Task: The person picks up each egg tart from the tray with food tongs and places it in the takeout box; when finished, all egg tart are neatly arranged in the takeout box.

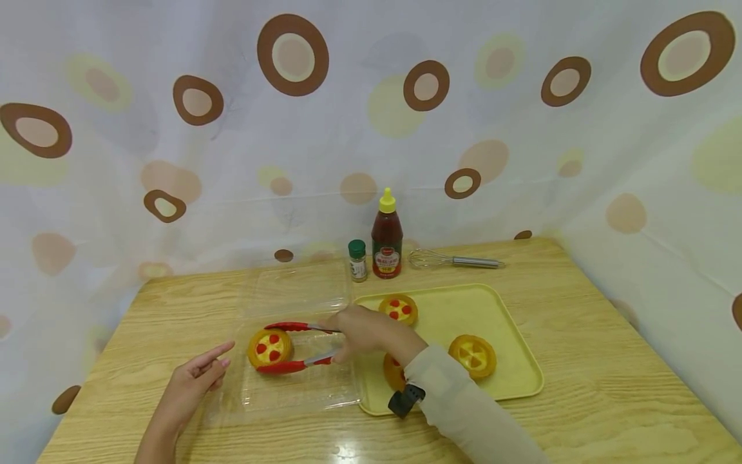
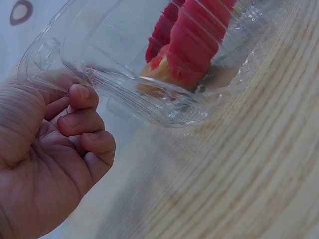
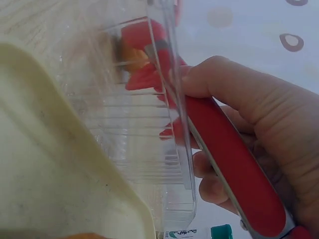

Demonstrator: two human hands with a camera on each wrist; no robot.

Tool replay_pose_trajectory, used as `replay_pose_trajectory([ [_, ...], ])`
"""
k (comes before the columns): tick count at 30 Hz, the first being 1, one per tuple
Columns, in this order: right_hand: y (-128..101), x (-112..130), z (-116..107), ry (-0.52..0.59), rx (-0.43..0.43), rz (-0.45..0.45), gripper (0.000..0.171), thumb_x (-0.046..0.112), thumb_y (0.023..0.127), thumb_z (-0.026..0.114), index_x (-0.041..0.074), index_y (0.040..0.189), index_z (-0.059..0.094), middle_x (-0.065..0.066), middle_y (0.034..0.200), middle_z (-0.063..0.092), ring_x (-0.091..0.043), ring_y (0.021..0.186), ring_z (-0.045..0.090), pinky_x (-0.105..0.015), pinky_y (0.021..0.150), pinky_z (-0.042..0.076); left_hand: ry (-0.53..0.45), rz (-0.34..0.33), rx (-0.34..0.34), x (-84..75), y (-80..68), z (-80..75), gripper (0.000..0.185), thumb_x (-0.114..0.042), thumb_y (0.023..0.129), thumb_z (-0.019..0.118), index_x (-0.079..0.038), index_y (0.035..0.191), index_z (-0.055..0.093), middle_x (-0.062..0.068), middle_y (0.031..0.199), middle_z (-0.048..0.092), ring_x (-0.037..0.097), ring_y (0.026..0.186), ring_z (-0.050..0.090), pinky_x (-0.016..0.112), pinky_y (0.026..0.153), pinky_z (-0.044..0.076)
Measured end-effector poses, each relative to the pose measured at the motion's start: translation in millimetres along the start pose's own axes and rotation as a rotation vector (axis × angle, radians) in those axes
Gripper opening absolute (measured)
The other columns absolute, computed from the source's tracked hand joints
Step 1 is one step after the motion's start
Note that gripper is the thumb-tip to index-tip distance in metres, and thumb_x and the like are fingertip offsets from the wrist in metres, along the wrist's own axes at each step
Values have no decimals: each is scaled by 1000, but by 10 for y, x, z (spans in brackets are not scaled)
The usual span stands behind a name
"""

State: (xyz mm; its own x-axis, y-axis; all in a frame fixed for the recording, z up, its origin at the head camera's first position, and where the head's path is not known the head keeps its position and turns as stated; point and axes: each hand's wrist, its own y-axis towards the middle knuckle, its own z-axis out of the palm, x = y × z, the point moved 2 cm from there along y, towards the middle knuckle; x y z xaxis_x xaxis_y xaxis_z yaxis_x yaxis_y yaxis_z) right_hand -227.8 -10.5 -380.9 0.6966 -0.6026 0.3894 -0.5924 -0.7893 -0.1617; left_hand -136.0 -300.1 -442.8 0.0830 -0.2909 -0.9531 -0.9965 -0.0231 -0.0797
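My right hand [image 1: 364,332] grips a pair of red-tipped metal tongs [image 3: 224,164] by the handles. The tongs' red tips lie on either side of a small tart-like pastry [image 1: 270,348] with red pieces on a yellow top. That pastry sits in the left end of a clear plastic clamshell box [image 1: 301,392], whose lid [image 1: 301,287] lies opened toward the back. At the box's left edge, my left hand [image 2: 65,134] holds the rim, index finger stretched along it and the other fingers curled. Part of the box base is hidden behind the tongs and right hand.
Right of the box lies a yellow tray [image 1: 507,370] with more pastries [image 1: 472,356], one partly under my right forearm. Behind stand a green-capped spice jar [image 1: 358,261], a ketchup bottle [image 1: 386,241] with a yellow cap, and a whisk [image 1: 458,260]. A patterned curtain [image 1: 348,129] hangs behind the table.
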Motion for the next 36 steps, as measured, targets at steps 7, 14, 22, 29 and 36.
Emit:
replay_pose_trajectory([
  [7,-29,20,-3,-24,-6,-17,67,33,74,74,16,133,47,-1,122,56,-8,72,50,-14,62,44,-15,-11,-15,-14,-6,13,51,-25,91,55,3,132,42,-6,70,43,5,65,43,22,62,43],
  [14,-80,-26,-6,1,-27,-40,68,32,74,74,14,134,45,-2,126,53,-11,93,56,-18,79,46,-8,-31,-21,-10,-4,15,52,-26,90,55,1,133,42,-5,71,44,6,67,44,22,62,45],
  [22,-166,-108,-62,50,-80,-133,70,31,76,72,13,136,40,-5,129,50,-13,101,55,-20,86,43,-8,-26,-20,8,2,6,51,-26,91,54,1,133,42,-5,71,43,6,66,43,23,62,44],
  [29,-284,-151,-143,123,-96,-152,70,32,78,70,13,137,39,-2,93,61,-11,72,52,-16,64,41,-21,-10,-19,21,7,17,51,-24,91,55,2,132,42,-6,72,43,5,66,44,22,62,43],
  [36,-482,-176,-295,145,-143,-130,70,31,77,71,13,137,39,0,78,50,-6,54,33,-18,48,28,-19,-20,-28,16,3,9,51,-25,90,55,2,132,42,-6,71,44,5,68,45,22,63,46],
])
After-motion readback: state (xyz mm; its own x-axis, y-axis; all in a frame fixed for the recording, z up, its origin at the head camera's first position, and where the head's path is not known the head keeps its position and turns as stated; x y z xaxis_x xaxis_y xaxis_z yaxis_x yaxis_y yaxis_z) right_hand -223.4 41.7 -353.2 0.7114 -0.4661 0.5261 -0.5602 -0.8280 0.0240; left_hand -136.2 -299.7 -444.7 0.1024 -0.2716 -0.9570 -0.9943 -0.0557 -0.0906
